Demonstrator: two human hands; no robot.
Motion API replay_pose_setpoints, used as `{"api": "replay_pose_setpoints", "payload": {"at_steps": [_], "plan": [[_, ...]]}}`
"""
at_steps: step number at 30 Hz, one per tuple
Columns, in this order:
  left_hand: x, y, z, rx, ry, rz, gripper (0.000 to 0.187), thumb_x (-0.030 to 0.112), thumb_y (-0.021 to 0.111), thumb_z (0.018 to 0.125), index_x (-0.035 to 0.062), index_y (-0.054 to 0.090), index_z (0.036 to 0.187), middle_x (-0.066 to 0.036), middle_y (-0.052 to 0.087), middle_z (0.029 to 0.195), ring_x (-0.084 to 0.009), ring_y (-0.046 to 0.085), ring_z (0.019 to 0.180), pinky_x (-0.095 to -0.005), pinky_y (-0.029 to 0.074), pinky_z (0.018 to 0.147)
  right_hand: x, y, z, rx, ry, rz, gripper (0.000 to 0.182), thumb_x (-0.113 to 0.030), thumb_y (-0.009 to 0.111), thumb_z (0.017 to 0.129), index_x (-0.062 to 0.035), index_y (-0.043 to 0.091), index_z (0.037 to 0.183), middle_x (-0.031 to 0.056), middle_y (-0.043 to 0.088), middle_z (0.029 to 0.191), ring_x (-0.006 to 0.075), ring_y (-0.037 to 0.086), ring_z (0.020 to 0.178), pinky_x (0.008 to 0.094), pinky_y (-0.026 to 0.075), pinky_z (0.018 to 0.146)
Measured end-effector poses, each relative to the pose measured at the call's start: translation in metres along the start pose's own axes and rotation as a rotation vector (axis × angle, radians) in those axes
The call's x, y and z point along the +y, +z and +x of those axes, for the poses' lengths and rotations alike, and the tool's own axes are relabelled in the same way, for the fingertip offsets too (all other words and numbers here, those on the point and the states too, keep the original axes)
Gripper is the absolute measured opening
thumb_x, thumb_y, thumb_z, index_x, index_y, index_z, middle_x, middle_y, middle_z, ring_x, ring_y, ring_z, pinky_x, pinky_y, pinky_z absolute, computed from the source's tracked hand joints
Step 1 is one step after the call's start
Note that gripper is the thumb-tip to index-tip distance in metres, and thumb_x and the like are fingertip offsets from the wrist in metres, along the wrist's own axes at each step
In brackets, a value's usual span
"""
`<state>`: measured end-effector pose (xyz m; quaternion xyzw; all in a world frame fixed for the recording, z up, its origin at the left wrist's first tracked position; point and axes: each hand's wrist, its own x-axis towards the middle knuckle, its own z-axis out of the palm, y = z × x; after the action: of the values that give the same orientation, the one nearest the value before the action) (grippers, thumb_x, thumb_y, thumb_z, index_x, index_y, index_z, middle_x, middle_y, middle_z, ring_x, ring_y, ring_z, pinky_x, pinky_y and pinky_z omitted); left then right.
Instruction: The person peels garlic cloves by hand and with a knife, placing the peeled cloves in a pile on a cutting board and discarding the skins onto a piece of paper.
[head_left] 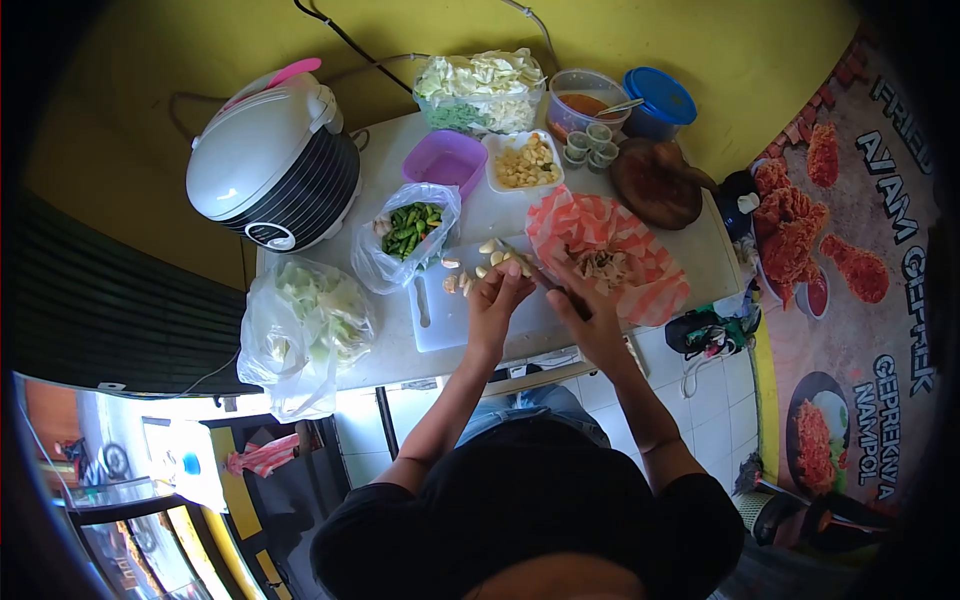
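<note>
In the head view, my left hand is closed in a pinch on a garlic clove above the white cutting board. My right hand is wrapped round a knife, whose blade points toward the clove. Several loose garlic cloves lie on the board near my left fingers. Just beyond my right hand, a red-and-white striped bag lies spread with papery garlic skins in it. My fingers partly hide the knife handle and the held clove.
A bag of green chillies, a purple tub and a white tray of peeled cloves stand behind the board. A rice cooker and a vegetable bag are left; a stone mortar is right.
</note>
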<state>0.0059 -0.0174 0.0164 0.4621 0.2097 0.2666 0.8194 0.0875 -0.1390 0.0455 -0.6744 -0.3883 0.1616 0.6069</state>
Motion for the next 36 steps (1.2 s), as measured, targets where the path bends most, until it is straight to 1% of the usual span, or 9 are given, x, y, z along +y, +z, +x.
{"api": "replay_pose_setpoints", "payload": {"at_steps": [6, 9, 12, 15, 18, 21, 29, 32, 36], "plan": [[0.004, 0.001, -0.010, -0.029, 0.094, 0.001, 0.030, 0.020, 0.044, 0.096, -0.0026, 0.054, 0.112, -0.009, 0.060, 0.103, -0.0164, 0.059, 0.096, -0.0320, 0.045, 0.091, 0.008, 0.010, -0.002, -0.063, -0.104, -0.174, 0.036, -0.016, 0.053, 0.089, -0.0059, 0.051, 0.124, 0.0154, 0.061, 0.109, 0.0204, 0.060, 0.085, 0.0288, 0.045, 0.080], [0.002, 0.001, -0.013, -0.018, 0.136, 0.018, 0.030, 0.021, 0.045, 0.096, -0.0037, 0.054, 0.111, -0.009, 0.061, 0.102, -0.0161, 0.059, 0.096, -0.0312, 0.046, 0.090, -0.003, 0.014, -0.003, -0.030, -0.113, -0.119, 0.035, -0.016, 0.052, 0.091, -0.0037, 0.051, 0.123, 0.0155, 0.062, 0.107, 0.0186, 0.060, 0.090, 0.0275, 0.044, 0.083], [0.002, 0.001, -0.015, -0.004, 0.169, 0.052, 0.029, 0.018, 0.048, 0.094, -0.0043, 0.054, 0.112, -0.009, 0.061, 0.102, -0.0155, 0.058, 0.095, -0.0298, 0.046, 0.088, -0.011, 0.015, -0.006, -0.044, 0.024, -0.019, 0.034, -0.016, 0.050, 0.092, -0.0014, 0.051, 0.122, 0.0134, 0.062, 0.107, 0.0172, 0.058, 0.094, 0.0266, 0.043, 0.085], [0.001, 0.001, -0.018, 0.009, 0.202, 0.127, 0.028, 0.015, 0.051, 0.092, -0.0046, 0.054, 0.112, -0.009, 0.062, 0.101, -0.0149, 0.059, 0.094, -0.0284, 0.046, 0.086, -0.003, 0.020, -0.009, -0.020, 0.028, 0.106, 0.034, -0.017, 0.049, 0.093, -0.0016, 0.051, 0.123, 0.0075, 0.063, 0.093, 0.0119, 0.057, 0.082, 0.0226, 0.044, 0.076], [0.005, 0.004, -0.021, -0.002, 0.234, 0.155, 0.027, 0.011, 0.055, 0.090, -0.0043, 0.055, 0.111, -0.009, 0.063, 0.099, -0.0138, 0.059, 0.091, -0.0270, 0.048, 0.083, -0.001, 0.024, -0.011, 0.016, 0.080, 0.237, 0.036, -0.018, 0.049, 0.093, -0.0025, 0.051, 0.125, -0.0022, 0.044, 0.073, 0.0028, 0.040, 0.062, 0.0163, 0.031, 0.053], [0.007, 0.002, -0.022, -0.057, 0.220, 0.166, 0.026, 0.009, 0.058, 0.088, -0.0036, 0.057, 0.110, -0.008, 0.063, 0.097, -0.0133, 0.060, 0.087, -0.0264, 0.049, 0.081, -0.008, 0.019, -0.013, -0.073, 0.225, 0.427, 0.037, -0.022, 0.047, 0.094, -0.0043, 0.049, 0.126, -0.0026, 0.043, 0.069, 0.0016, 0.036, 0.054, 0.0154, 0.027, 0.046], [0.004, -0.012, -0.007, -0.141, -0.069, -0.023, 0.027, 0.006, 0.062, 0.084, -0.0019, 0.059, 0.110, -0.008, 0.063, 0.099, -0.0119, 0.060, 0.087, -0.0247, 0.049, 0.080, -0.014, 0.008, -0.015, -0.098, 0.481, 0.758, 0.041, -0.028, 0.047, 0.094, -0.0059, 0.046, 0.128, -0.0041, 0.037, 0.064, 0.0016, 0.032, 0.047, 0.0158, 0.024, 0.041], [0.002, 0.000, -0.009, -0.084, 0.241, 0.209, 0.028, 0.006, 0.061, 0.085, -0.0016, 0.058, 0.112, -0.007, 0.062, 0.097, -0.0107, 0.059, 0.086, -0.0244, 0.048, 0.080, -0.013, 0.011, -0.016, -0.046, 0.453, 0.662, 0.041, -0.029, 0.047, 0.094, -0.0064, 0.045, 0.128, -0.0041, 0.037, 0.065, 0.0014, 0.032, 0.047, 0.0155, 0.024, 0.042], [0.000, 0.003, -0.011, -0.134, 0.239, 0.163, 0.029, 0.005, 0.059, 0.086, -0.0023, 0.055, 0.114, -0.005, 0.061, 0.094, -0.0100, 0.057, 0.086, -0.0247, 0.048, 0.081, -0.008, 0.014, -0.019, -0.077, 0.377, 0.611, 0.042, -0.030, 0.046, 0.094, -0.0077, 0.044, 0.129, -0.0044, 0.037, 0.066, 0.0011, 0.031, 0.047, 0.0151, 0.024, 0.042]]}}
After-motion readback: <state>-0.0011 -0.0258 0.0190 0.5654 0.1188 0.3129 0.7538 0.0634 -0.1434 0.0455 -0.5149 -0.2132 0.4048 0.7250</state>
